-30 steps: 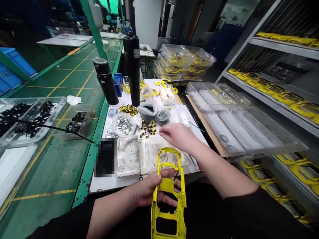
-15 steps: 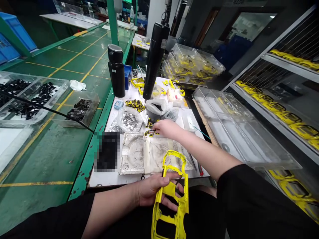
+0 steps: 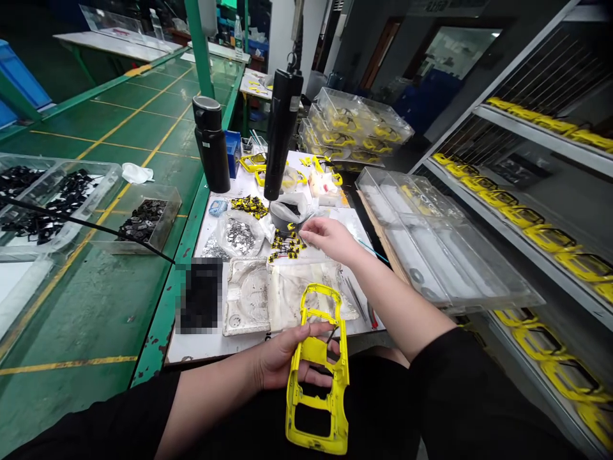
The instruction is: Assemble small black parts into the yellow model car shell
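- Hands first: our left hand (image 3: 287,358) is wrapped around a yellow model car body shell (image 3: 316,351), with the fingers curled under its frame and the thumb on top, so that one's a firm hold.
- That shell sits low in front of us, just past our black-clothed lap and right by the front edge of the white-topped bench (image 3: 191,354). It's an open frame with big window gaps, and its far end overlaps the work pads.
- Our right hand (image 3: 330,241) is stretched out with the fingers drawn fairly narrow, right beside a little pile of small black-and-yellow parts (image 3: 285,246). We can't tell if it's pinching anything.
- Just in front of that pile lie two grubby white pads, a moulded one (image 3: 244,297) and a flatter one (image 3: 306,297), with tweezers (image 3: 354,297) just to their right.
- Further along the bench we've got a clear bag of small silver pieces (image 3: 239,235), a grey bowl lined with white plastic (image 3: 287,214) and a black bottle (image 3: 211,144). A black hanging tool (image 3: 282,134) dangles above them.
- To the right is a big clear tray (image 3: 445,236) with a few round bits in it. Past that, wire shelves (image 3: 541,121) hold rows of yellow shells.
- On the green bench to our left are clear bins of black parts (image 3: 143,223), and stacked clear trays of yellow pieces (image 3: 359,121) sit out beyond the far end.
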The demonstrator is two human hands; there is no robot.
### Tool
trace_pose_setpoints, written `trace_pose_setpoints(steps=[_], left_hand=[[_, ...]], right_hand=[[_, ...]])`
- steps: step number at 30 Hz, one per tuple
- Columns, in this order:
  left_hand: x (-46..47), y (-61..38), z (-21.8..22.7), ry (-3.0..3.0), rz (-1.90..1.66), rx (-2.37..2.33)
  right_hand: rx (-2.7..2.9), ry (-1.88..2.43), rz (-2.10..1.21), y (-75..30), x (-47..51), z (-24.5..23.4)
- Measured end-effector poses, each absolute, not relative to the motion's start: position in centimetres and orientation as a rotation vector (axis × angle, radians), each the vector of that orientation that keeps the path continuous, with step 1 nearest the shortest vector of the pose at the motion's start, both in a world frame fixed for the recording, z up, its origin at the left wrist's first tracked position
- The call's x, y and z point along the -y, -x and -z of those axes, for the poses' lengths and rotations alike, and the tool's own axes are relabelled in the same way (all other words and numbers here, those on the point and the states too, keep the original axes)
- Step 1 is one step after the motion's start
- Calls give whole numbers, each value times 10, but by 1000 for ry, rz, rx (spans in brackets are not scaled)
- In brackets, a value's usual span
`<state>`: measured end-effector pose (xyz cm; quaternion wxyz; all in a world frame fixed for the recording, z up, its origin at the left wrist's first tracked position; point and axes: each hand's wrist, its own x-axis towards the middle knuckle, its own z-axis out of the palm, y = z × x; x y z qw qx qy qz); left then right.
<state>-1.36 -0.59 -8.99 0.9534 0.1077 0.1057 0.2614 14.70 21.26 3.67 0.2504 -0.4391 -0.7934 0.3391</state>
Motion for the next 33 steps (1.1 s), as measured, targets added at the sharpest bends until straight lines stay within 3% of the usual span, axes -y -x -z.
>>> trace_pose_setpoints(steps=[7,13,18,24,33], left_hand=[[7,17,86,-119,-552,-222],[6,21,83,-124,-525,-256],[2,22,73,-125,-508,-281],[3,22,69,-191,-493,-307],[7,8,54,-155,-517,-415]], right_hand=[[1518,1067,-1058,-211,-82,-64],[1096,998,-1105,-246,10,-49],[1011,903,-1351,-255,67,-32],[1131,1214,-1064,-262,76,-16],[997,1154,-1185,-252,48,-17]])
